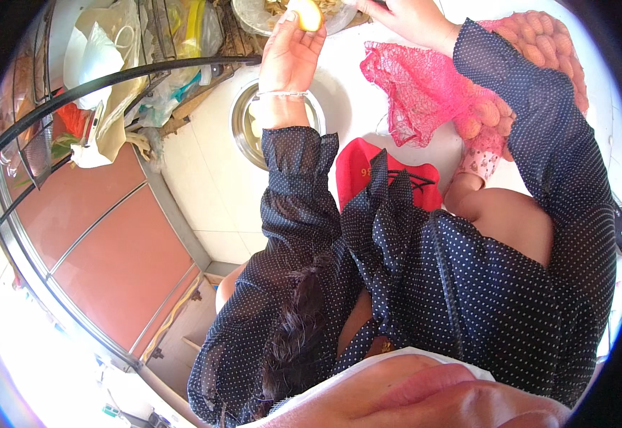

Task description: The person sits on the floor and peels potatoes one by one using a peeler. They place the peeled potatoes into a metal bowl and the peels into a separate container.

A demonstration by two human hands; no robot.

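At the top of the head view, my left hand (292, 59) is palm up, its fingers and thumb around a yellow, peeled potato (309, 15). Further right, my right hand (410, 21) grips a dark handle, mostly cut off by the picture's edge; what tool it belongs to cannot be told. Between and beyond the hands stands a plastic-lined bowl (246, 20) holding brownish peelings. Below my left wrist, a round stainless steel bowl (238, 128) on the tiled floor holds pale peeled pieces, partly hidden by my forearm.
A pink mesh sack (423, 96) with several unpeeled potatoes (538, 40) lies at the right, partly under my right sleeve. A black wire rack (123, 75) with plastic bags stands at the left, above a reddish-brown panel (123, 257). A red slipper (351, 166) is near my knees.
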